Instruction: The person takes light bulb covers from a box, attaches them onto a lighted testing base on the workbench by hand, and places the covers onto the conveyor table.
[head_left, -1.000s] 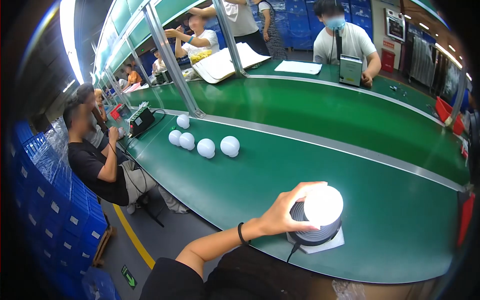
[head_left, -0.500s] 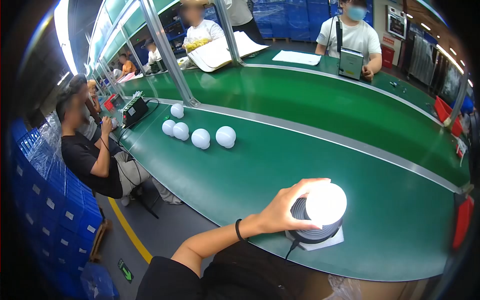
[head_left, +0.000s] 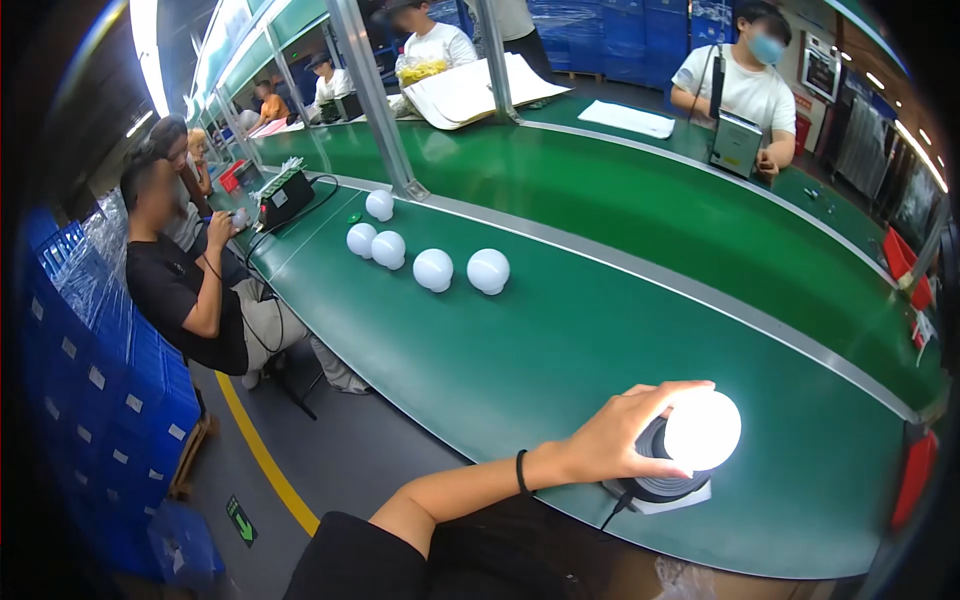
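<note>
My left hand (head_left: 625,432) reaches in from the lower left, a black band on its wrist. Its thumb and fingers curve round a glowing light bulb (head_left: 703,430), gripping it from the left side. Under the bulb is a dark grey ribbed round base (head_left: 668,488) with a black cable (head_left: 617,510) running off toward the table edge. A white pad (head_left: 690,500) lies beneath that base. How the bulb meets the base is hidden by the hand and the glare. My right hand is out of view.
Several unlit white bulbs (head_left: 433,270) rest farther left on the green table (head_left: 560,350). Behind them stands a black box (head_left: 286,196) with cables. A seated person (head_left: 180,280) works at the left; another person (head_left: 745,90) sits across. Red bins (head_left: 912,480) line the right edge.
The whole view has shifted, so the table, bulbs and hand appear farther right and slightly lower. My left hand keeps its grip on the lit bulb.
</note>
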